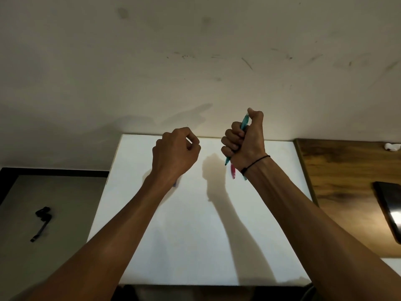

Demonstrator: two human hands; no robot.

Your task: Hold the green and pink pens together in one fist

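While raised over the white board (195, 235), grips a teal pen (244, 123) in the right hand (245, 142), fingers curled tight round the barrel and thumb pressed on the upper end. Stands nearly upright in the fist, upper end poking out beside the thumb, lower tip showing below the little finger. Lies just below that fist, partly hidden behind the wrist, a pink pen (232, 172) on the board, with a sliver of another teal piece (244, 177) beside it. Wears a thin black band (256, 163) round the right wrist. Hangs to the left and apart from the fist the left hand (175, 153), fingers curled in, back toward the camera; cannot tell whether anything is pinched inside. Peeks out under the left wrist a small bluish object (176, 185), too hidden to identify. Rests against a marked pale wall (195, 61) at the board's far edge. Lies on the grey floor (54, 246) to the left a black cable (43, 220); sits to the right a wooden desk (338, 192) with a dark flat device (390, 209).
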